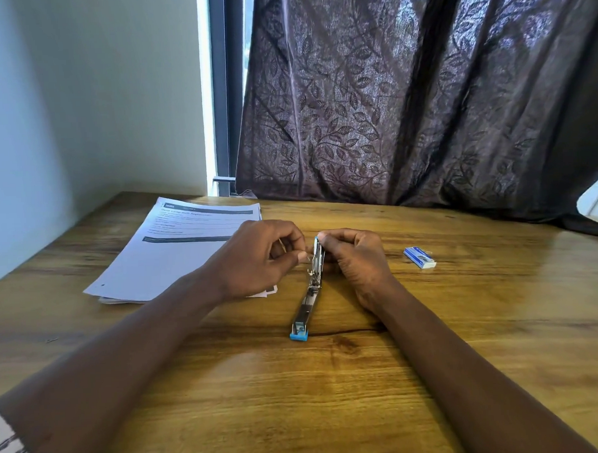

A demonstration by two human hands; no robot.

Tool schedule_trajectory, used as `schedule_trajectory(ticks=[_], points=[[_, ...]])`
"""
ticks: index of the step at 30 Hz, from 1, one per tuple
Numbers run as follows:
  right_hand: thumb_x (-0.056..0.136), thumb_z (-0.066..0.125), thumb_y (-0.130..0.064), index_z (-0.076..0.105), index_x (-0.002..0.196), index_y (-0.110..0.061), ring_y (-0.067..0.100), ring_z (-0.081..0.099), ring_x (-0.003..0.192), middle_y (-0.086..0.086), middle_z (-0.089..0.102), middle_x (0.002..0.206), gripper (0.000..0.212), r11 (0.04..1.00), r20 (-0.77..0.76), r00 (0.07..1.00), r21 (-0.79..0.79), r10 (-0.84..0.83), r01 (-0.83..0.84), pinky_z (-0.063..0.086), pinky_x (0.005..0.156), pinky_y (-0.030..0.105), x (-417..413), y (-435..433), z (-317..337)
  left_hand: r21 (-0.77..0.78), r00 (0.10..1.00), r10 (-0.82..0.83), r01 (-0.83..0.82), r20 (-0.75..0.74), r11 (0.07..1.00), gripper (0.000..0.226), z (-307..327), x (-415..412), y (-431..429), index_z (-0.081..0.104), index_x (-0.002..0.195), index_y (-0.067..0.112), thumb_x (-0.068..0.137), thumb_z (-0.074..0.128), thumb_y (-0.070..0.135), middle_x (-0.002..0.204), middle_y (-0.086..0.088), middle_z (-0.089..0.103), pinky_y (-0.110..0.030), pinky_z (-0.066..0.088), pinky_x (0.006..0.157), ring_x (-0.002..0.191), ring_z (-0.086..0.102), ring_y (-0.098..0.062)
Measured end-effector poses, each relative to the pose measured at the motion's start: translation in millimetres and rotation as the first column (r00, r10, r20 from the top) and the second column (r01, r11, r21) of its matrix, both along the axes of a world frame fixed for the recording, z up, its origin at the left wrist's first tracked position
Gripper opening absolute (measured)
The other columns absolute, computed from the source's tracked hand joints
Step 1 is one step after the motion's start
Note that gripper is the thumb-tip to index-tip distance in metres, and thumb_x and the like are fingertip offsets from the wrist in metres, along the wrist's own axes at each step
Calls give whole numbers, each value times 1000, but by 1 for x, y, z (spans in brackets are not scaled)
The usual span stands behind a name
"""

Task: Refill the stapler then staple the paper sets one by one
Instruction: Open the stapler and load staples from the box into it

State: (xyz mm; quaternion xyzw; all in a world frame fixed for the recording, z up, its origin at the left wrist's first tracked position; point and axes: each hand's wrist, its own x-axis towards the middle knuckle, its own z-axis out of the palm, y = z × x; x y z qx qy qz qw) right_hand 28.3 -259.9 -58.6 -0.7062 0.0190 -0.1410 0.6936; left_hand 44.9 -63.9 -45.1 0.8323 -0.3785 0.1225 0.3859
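A metal stapler (308, 302) with blue plastic ends lies folded open flat on the wooden table, its length running toward me. My right hand (351, 258) grips the far half of it between thumb and fingers. My left hand (265, 258) is pinched at the stapler's left side, and a thin strip that looks like staples shows between its fingertips. A stack of printed paper sets (169, 251) lies to the left, partly under my left hand. A small blue and white staple box (419, 257) rests to the right.
The wooden table (330, 394) stands in a corner, with a white wall on the left. A dark leaf-patterned curtain (405, 104) hangs behind the far edge and drapes onto the tabletop at the right. A tiny loose staple (51, 340) lies near the left edge.
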Motion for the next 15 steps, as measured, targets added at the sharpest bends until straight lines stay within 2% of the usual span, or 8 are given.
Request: schedule_trajectory(ticks=[3, 7, 11, 13, 15], points=[[93, 70, -15, 74, 95, -8, 17, 73, 69, 9, 78, 84, 8, 994, -25, 999, -104, -43, 40, 57, 56, 24, -1, -7, 3, -31, 995, 77, -79, -65, 996, 6, -2, 5, 1, 71, 88, 25, 93, 74, 22, 81, 11, 71, -25, 49, 64, 72, 64, -3], [94, 70, -16, 75, 95, -10, 15, 73, 71, 7, 79, 87, 8, 985, -47, 995, -153, -83, 75, 52, 52, 20, -1, -12, 4, 167, 973, 181, -156, -144, 974, 7, -3, 12, 2, 74, 85, 28, 92, 73, 26, 86, 14, 73, -29, 46, 71, 83, 65, -4], [94, 69, -17, 75, 97, -11, 16, 71, 71, 8, 79, 90, 9, 987, -41, 997, -150, -66, 59, 51, 51, 20, -2, -11, 4, 349, 956, 272, -220, -108, 911, 15, -5, 19, 0, 73, 80, 23, 90, 69, 33, 77, 9, 72, -31, 39, 72, 79, 64, -7], [93, 71, -18, 74, 98, -13, 14, 72, 70, 8, 79, 90, 8, 991, -39, 998, -129, -42, 37, 53, 52, 21, -3, -12, 5, 361, 951, 295, -244, -92, 900, 19, -6, 22, -1, 75, 82, 18, 89, 68, 34, 77, 3, 74, -31, 42, 70, 77, 67, -11], [92, 72, -14, 73, 104, -9, 13, 73, 70, 11, 79, 90, 13, 996, -24, 1000, -87, -5, 3, 56, 53, 21, -5, -12, 7, 334, 951, 297, -253, -84, 908, 18, -8, 23, -1, 75, 81, 20, 88, 71, 36, 75, 6, 74, -28, 42, 67, 75, 67, -7]])
